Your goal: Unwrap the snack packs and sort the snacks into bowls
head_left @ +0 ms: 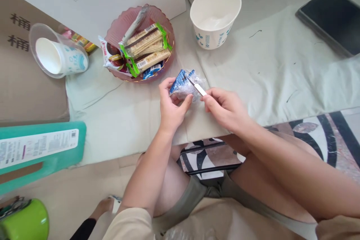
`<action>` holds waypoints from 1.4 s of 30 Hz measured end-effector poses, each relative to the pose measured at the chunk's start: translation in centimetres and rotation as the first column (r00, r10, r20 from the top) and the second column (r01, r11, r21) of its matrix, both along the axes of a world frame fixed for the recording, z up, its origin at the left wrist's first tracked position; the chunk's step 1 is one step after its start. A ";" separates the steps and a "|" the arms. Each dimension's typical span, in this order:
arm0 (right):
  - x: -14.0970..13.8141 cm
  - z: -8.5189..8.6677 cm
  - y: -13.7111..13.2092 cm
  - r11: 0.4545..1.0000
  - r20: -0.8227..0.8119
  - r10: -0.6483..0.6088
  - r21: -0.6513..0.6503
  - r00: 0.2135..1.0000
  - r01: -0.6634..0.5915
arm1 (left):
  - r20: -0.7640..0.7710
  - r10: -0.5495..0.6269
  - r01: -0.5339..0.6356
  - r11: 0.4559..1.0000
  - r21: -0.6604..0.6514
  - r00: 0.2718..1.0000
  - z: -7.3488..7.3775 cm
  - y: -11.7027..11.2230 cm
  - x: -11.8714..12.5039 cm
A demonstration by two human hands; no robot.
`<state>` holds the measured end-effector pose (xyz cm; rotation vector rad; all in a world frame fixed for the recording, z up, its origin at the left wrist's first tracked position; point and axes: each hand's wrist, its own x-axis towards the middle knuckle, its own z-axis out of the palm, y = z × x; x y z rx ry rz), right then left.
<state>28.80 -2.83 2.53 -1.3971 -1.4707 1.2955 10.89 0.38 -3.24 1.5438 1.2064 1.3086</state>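
My left hand [171, 107] is closed on a small blue and clear snack wrapper [184, 82], held just above the table's near edge. My right hand [225, 107] pinches a thin white strip or blade [198, 88] whose tip touches the wrapper. Both hands are close together over the pale cloth [281, 71]. Just behind them stands a pink scalloped bowl [118, 30] filled with several wrapped biscuit packs [147, 47].
A white paper cup [215, 15] stands upright behind the hands. A second cup in a clear lid [57, 54] lies on its side at the left. A dark tablet [332, 18] is at the far right. A teal stool [42, 150] and green object [25, 221] sit lower left.
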 end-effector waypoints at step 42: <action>5.2 -0.6 2.4 0.993 0.321 -0.108 0.069 0.941 0.090 | 0.254 0.199 -0.163 0.974 -0.156 0.947 2.3 0.4 -2.8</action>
